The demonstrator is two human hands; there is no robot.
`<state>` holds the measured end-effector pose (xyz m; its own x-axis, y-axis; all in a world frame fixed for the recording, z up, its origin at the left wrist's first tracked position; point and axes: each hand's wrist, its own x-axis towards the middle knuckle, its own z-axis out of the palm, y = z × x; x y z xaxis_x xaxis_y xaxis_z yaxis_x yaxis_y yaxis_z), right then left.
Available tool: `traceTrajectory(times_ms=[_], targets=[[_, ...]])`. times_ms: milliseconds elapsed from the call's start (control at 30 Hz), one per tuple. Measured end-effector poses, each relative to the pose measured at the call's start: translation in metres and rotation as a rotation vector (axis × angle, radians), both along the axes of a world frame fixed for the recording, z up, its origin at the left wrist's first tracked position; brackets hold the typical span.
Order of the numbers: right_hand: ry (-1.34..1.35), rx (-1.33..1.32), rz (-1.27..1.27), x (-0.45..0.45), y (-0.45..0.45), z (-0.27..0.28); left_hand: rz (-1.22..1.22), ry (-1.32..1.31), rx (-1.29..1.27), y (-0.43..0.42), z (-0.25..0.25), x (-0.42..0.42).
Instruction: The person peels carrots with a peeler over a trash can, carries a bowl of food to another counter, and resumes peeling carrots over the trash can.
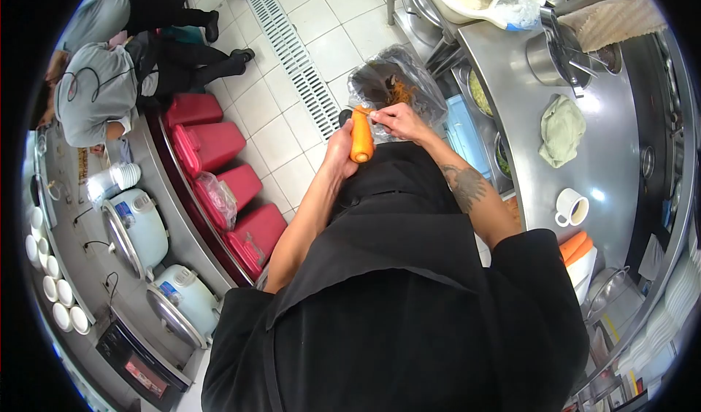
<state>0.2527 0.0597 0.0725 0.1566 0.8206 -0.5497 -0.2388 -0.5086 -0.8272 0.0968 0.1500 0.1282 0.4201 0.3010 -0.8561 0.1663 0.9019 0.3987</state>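
A thick orange carrot [361, 140] is gripped in my left hand [338, 149], its blunt cut end pointing toward my apron. My right hand [403, 123] is closed at the carrot's far end on a small peeler [371, 113], mostly covered by the fingers. Just beyond both hands, a bin lined with a grey plastic bag [431, 94] contains orange peelings [401, 93] and darker scraps.
On the right, a steel counter [526, 135] bears a green cloth [562, 129], a white mug [572, 208] and more carrots [577, 248]. Red lidded bins [212, 147] line the left side below rice cookers [137, 229]. Other people [98, 94] stand upper left.
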Motion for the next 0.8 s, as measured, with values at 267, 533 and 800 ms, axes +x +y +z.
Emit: traceTrajectory(times_ms=[267, 533, 800], targets=[[-0.181, -0.055, -0.055, 0.003, 0.030, -0.055, -0.118, -0.056, -0.013, -0.012, 0.024, 0.008], [-0.323, -0.123, -0.207, 0.016, 0.007, -0.008, 0.113, -0.115, -0.036, 0.006, -0.010, 0.018], [-0.755, 0.321, -0.152, -0.003, -0.022, 0.073, 0.321, 0.025, 0.045, 0.030, -0.032, 0.050]])
